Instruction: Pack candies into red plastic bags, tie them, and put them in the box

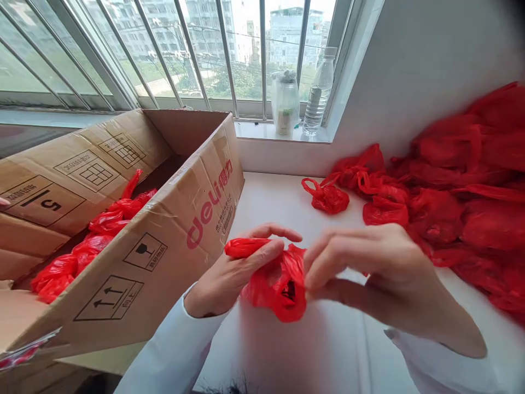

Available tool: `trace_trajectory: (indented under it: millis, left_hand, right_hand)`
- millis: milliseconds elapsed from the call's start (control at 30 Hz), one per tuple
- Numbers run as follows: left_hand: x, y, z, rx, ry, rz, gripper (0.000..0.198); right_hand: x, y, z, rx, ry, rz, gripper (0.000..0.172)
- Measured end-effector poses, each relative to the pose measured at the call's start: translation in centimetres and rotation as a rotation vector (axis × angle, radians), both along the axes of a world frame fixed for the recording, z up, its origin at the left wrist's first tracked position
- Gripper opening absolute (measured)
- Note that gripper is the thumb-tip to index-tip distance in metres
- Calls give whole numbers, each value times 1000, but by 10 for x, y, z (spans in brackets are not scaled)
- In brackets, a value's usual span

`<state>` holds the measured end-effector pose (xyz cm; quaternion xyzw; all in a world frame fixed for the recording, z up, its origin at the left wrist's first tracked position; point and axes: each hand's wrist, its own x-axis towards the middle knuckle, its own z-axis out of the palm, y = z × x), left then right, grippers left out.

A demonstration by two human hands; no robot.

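Observation:
Between my hands, above the white table (262, 202), is a red plastic bag (283, 290) with its mouth partly open and something dark showing inside. My left hand (246, 268) is closed around the bag from the left, with red plastic bunched between thumb and fingers. From the right, my right hand (361, 262) pinches the bag's edge between thumb and fingertips. Beyond my hands, a small knotted red bag (330, 198) with a looped handle lies on the table. What exactly sits in the held bag I cannot make out.
At left stands an open cardboard box (205, 191) with several red bags (110, 219) inside. A large heap of red bags (443, 219) lies at right against the wall. On the windowsill are a plastic bottle (320, 93) and a clear container (285, 104). Another person's fingertip (4, 202) shows at the left edge.

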<state>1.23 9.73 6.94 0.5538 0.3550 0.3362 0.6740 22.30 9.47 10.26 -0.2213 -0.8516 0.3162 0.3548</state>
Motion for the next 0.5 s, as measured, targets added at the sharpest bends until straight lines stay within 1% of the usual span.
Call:
trace_trajectory:
  millis: [33, 67, 100, 133, 200, 233, 267, 300, 367, 400, 433, 467, 500]
  left_hand:
    - [-2, -1, 2, -8, -14, -42, 15]
    - [-5, -2, 4, 19, 8, -88, 11]
    - [-6, -5, 6, 94, 72, -125, 7]
    - [-7, -8, 8, 208, 164, -148, 5]
    - [-5, -16, 10, 506, 395, -125, 11]
    - [-4, -19, 10, 683, 519, -89, 16]
    - [-2, -22, 10, 871, 635, -30, 18]
    - [-1, -25, 8, 1061, 732, 52, 20]
    - [1, -26, 0, 1377, 856, 240, 23]
    - [1, -26, -4, 1483, 871, 324, 23]
    - [0, -25, -8, 1543, 860, 387, 24]
    - [-1, -24, -12, 1563, 840, 428, 24]
    - [-3, -23, -15, 1556, 837, 446, 25]
  right_hand:
    - [2, -3, -1, 4, -115, 129, 8]
    - [4, -3, -2, 0, -198, 223, 7]
    - [6, -1, -5, -12, -209, 252, 6]
    - [6, 4, -10, -33, -147, 209, 5]
    - [2, 18, -22, -124, 68, 21, 8]
    - [-2, 26, -29, -201, 146, -44, 12]
    - [-7, 34, -35, -287, 171, -51, 18]
    - [-13, 41, -42, -373, 142, 8, 23]
    - [-25, 51, -51, -497, 38, 225, 33]
    - [-30, 53, -54, -500, 0, 309, 40]
    - [-34, 54, -55, -460, -33, 353, 45]
    - [-37, 54, -54, -383, -55, 353, 44]
    - [-38, 53, -52, -280, -77, 307, 37]
